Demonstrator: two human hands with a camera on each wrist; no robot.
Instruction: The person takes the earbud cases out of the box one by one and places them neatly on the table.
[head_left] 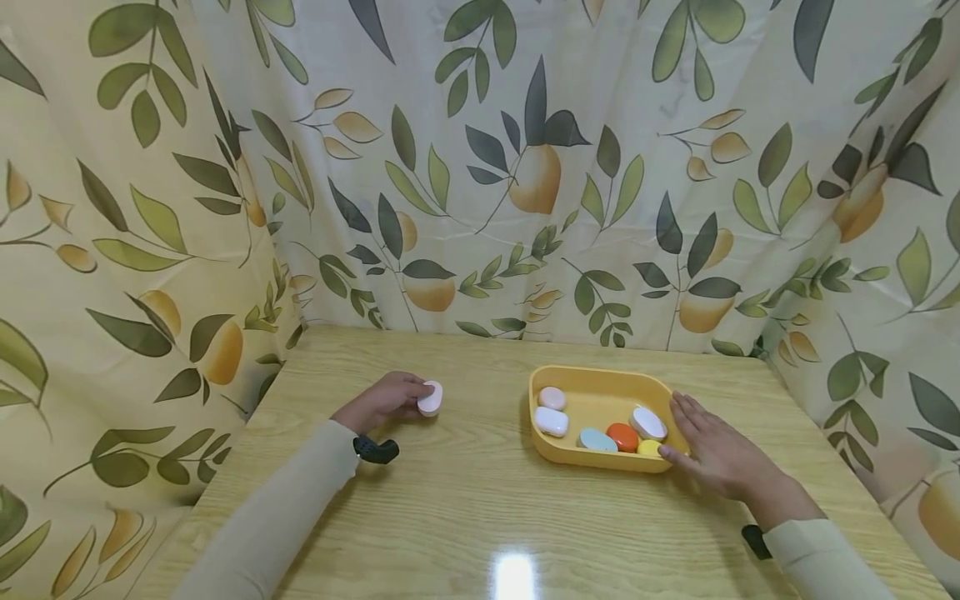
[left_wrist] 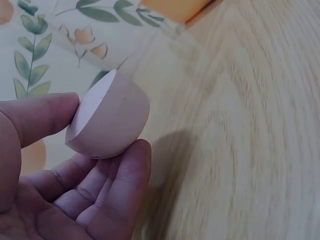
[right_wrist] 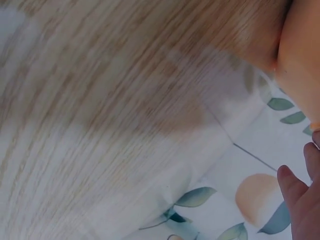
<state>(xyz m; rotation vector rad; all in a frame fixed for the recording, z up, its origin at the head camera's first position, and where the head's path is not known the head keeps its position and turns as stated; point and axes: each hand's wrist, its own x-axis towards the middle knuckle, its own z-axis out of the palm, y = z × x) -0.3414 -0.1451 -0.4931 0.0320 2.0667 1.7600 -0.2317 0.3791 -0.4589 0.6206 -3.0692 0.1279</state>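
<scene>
My left hand pinches a pale pink bar of soap between thumb and fingertips, over the left part of the table. The soap has a flat face under the thumb and a rounded back toward the fingers. To the right stands a yellow tray, its right end touched by my right hand, whose fingers are fairly straight along the outside while the thumb lies at the rim. Inside lie a pink soap, a white one, a light blue one, an orange-red one, a white oval one and a yellow one.
A light wooden table carries everything. Behind it and along both sides hangs a curtain printed with leaves and fruit. Light glares off the table near its front edge.
</scene>
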